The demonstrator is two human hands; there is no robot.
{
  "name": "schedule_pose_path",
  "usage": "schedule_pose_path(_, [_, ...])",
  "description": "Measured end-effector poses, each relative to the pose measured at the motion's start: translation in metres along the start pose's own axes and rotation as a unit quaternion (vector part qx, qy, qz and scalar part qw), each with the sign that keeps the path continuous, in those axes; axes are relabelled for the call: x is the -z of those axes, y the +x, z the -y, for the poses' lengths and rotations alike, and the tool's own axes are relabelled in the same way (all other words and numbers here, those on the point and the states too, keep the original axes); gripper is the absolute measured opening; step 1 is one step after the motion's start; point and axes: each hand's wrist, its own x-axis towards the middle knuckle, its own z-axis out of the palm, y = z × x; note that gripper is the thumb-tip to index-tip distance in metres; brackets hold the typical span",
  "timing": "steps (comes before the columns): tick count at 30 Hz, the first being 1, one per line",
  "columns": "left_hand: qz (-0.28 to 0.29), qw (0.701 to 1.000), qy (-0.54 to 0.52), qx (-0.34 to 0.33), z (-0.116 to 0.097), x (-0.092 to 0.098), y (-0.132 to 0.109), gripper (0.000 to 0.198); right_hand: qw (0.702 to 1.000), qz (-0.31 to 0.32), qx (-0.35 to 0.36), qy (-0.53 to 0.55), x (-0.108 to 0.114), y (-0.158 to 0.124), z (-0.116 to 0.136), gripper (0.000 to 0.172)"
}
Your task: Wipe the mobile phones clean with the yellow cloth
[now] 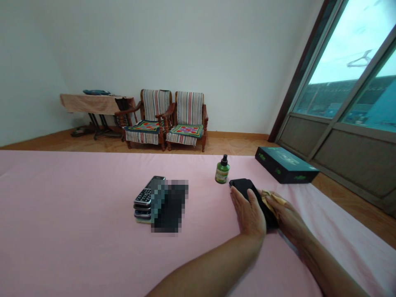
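On the pink cloth at the right lies a flat black object (pixel 244 185), shaped like a tablet or large phone; its exact kind cannot be made out. My left hand (pixel 250 216) grips its left side, the thumb on top and the fingers along the edge. A yellow cloth (pixel 265 197) is pinched in my right hand (pixel 286 214) and pressed against the black object's right edge. Just beyond my hands stands a green spray bottle (pixel 222 171) with a black top.
A stack of mobile phones (pixel 145 196), a keypad phone uppermost, sits left of centre. Pixelation covers the dark item (pixel 171 210) beside it. A black-and-green box (pixel 286 163) lies at the back right of the pink cloth (pixel 77 214). Two wooden armchairs (pixel 187 111) stand beyond.
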Motion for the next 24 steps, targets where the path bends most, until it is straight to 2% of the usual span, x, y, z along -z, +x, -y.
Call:
schedule_pose_path(6, [-0.006, 1.0, -0.014, -0.02, 0.002, 0.004, 0.001, 0.065, 1.0, -0.005, 0.011, -0.022, 0.003, 0.004, 0.0, 0.037])
schedule_pose_path(11, [0.021, 0.998, -0.028, -0.059, 0.011, 0.02, -0.01, 0.062, 0.999, -0.022, 0.009, -0.049, 0.018, 0.006, 0.001, 0.041])
schedule_pose_path(15, [0.046, 0.996, -0.034, -0.07, 0.015, 0.026, -0.019, 0.067, 0.995, -0.013, 0.023, -0.094, 0.017, -0.002, 0.005, 0.041])
schedule_pose_path(22, [0.064, 0.995, -0.042, -0.058, 0.008, 0.021, -0.02, 0.074, 0.997, -0.008, 0.023, -0.076, 0.011, -0.004, 0.003, 0.039])
schedule_pose_path(24, [0.07, 0.995, -0.042, -0.06, 0.005, 0.026, -0.022, 0.074, 0.995, -0.029, 0.035, -0.09, 0.015, -0.001, 0.0, 0.038])
